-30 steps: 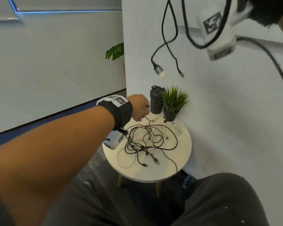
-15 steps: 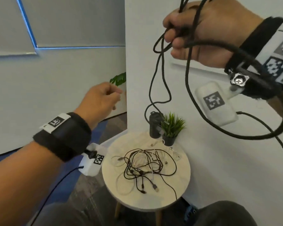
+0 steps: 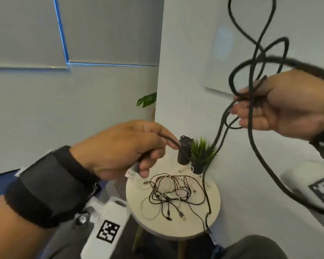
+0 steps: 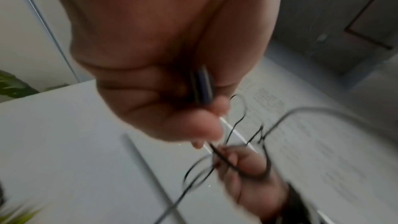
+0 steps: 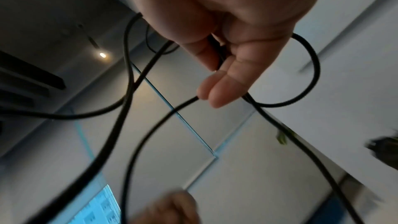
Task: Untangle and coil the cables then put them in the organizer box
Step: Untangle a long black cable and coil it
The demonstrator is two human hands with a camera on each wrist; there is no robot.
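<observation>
A long black cable (image 3: pixel 251 53) hangs in loose loops from my right hand (image 3: pixel 251 111), raised at the right; thumb and fingers pinch the bundled strands (image 5: pixel 221 57). One strand drops past the table's right edge. My left hand (image 3: pixel 153 156), lower and at the centre, grips the same cable's end, and the USB plug (image 3: pixel 131 172) sticks out below the fingers. The left wrist view shows that plug (image 4: pixel 203 86) held in the curled fingers. A tangle of black and white cables (image 3: pixel 172 193) lies on the round white table (image 3: pixel 176 230). No organizer box is in view.
A black cylinder (image 3: pixel 183 150) and a small potted plant (image 3: pixel 202 156) stand at the back of the table, against the white wall. The table is low, in front of my knees (image 3: pixel 254 247). Grey floor lies to the left.
My left hand, empty half a second ago, has moved right and down and now grips the cable's plug end. My right hand has come down and to the right with the loops.
</observation>
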